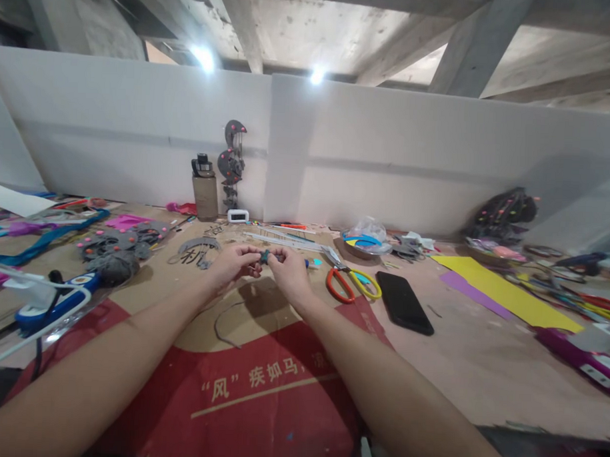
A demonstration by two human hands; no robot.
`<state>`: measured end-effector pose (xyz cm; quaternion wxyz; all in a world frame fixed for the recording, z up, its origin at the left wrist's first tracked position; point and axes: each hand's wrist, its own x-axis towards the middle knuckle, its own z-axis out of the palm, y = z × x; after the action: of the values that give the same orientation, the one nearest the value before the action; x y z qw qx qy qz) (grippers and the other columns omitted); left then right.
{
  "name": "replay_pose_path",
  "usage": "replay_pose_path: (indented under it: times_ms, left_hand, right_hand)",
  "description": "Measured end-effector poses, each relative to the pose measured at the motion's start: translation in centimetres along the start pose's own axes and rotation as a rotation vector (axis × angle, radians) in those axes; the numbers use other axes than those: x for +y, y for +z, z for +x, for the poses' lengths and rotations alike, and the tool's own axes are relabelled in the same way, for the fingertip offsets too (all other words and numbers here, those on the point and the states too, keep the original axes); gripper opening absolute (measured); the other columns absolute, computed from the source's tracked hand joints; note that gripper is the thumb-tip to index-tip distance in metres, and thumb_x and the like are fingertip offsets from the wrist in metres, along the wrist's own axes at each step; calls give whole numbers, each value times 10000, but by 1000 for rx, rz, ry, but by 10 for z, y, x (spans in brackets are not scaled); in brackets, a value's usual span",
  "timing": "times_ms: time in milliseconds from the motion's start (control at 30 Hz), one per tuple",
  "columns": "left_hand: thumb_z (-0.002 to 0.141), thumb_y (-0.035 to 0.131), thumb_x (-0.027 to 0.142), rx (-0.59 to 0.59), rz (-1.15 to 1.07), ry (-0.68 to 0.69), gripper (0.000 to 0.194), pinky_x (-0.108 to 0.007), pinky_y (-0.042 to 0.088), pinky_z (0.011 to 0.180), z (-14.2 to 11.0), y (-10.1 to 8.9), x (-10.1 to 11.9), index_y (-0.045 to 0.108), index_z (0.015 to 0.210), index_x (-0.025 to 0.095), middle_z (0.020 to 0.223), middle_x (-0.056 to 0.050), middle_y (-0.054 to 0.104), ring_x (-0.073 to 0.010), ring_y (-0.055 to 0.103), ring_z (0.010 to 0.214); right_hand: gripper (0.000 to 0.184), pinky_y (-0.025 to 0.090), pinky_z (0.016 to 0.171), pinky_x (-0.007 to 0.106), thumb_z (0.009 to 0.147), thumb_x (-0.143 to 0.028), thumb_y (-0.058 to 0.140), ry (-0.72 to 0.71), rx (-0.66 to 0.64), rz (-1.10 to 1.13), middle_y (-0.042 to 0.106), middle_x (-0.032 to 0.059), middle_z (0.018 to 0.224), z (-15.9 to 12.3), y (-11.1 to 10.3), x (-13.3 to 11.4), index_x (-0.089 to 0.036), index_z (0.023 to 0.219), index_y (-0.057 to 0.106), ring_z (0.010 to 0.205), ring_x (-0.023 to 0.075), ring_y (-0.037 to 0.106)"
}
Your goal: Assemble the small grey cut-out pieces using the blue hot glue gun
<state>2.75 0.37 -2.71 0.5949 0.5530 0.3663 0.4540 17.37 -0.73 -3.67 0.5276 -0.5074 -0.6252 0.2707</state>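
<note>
Over the cardboard sheet point(258, 413), my left hand point(234, 265) and my right hand point(289, 274) come close together with fingers pinched. Between their fingertips is a small dark green piece point(264, 256), which looks star-shaped; its exact kind is too small to make out. A thin grey cord point(221, 333) lies curved on the cardboard below the hands. Right of my right hand rest scissors point(350, 280) with one orange and one yellow handle loop. A grey cut-out piece point(197, 251) lies left of my left hand.
A black phone point(405, 302) lies right of the scissors. Behind stand a bottle point(205, 192) and a small white clock-like device point(238, 216). A grey hanging ornament point(232, 162) is against the white partition point(388, 145). Yellow sheet point(503, 289) and power strips point(57, 303) flank the work area.
</note>
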Motion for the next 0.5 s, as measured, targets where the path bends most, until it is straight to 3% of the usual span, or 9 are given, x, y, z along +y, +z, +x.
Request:
replay_pose_path:
  times_ms: [133,500]
  left_hand:
    - [696,659,217,-7,-115,-23,205,-283,504,594,-2,2,3,614,863,107,665,-50,623,-129,591,588]
    - [668,697,340,26,152,48,265,-219,455,493,0,-1,-7,625,793,117,636,-24,610,-103,560,540]
  right_hand:
    - [156,331,542,206,709,-256,477,7,-11,34,553,-27,625,2,-1,2,-152,692,591,566,93,457]
    - [139,359,550,213,717,-253,497,-1,-38,0,575,-24,617,-1,2,0,-157,687,593,560,101,483]
